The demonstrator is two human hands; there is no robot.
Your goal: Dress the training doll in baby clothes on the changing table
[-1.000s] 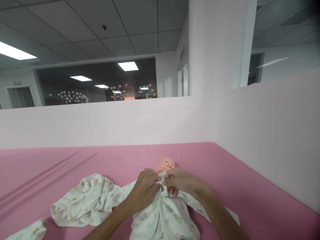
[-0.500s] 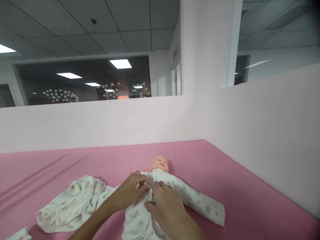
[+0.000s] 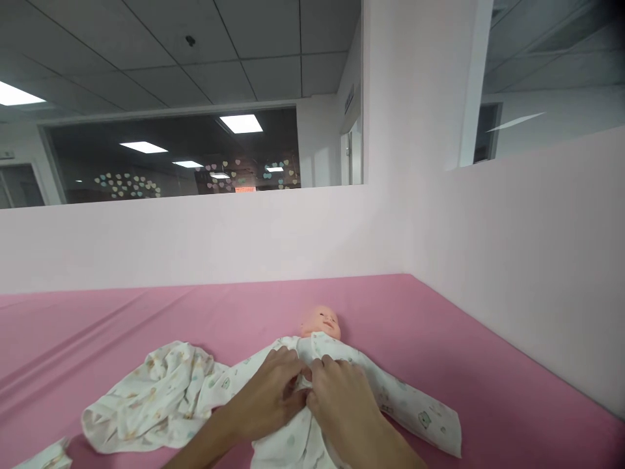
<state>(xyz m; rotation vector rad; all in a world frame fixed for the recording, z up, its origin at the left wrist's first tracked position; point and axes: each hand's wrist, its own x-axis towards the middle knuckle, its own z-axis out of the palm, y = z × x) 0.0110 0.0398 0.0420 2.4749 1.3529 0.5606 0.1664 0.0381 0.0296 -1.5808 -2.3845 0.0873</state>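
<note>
Left hand (image 3: pixel 271 407) and right hand (image 3: pixel 342 402) pinch the front edges of a white printed garment (image 3: pixel 395 397) on a doll (image 3: pixel 322 321) lying face-up on the pink tabletop (image 3: pixel 488 365); aligning both edges flat should fasten it neatly.

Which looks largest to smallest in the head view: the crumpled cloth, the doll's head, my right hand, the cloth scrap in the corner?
1. crumpled cloth
2. right hand, though nearness to the camera enlarges it
3. doll's head and cloth scrap look alike; the frame edge cuts the scrap
</note>
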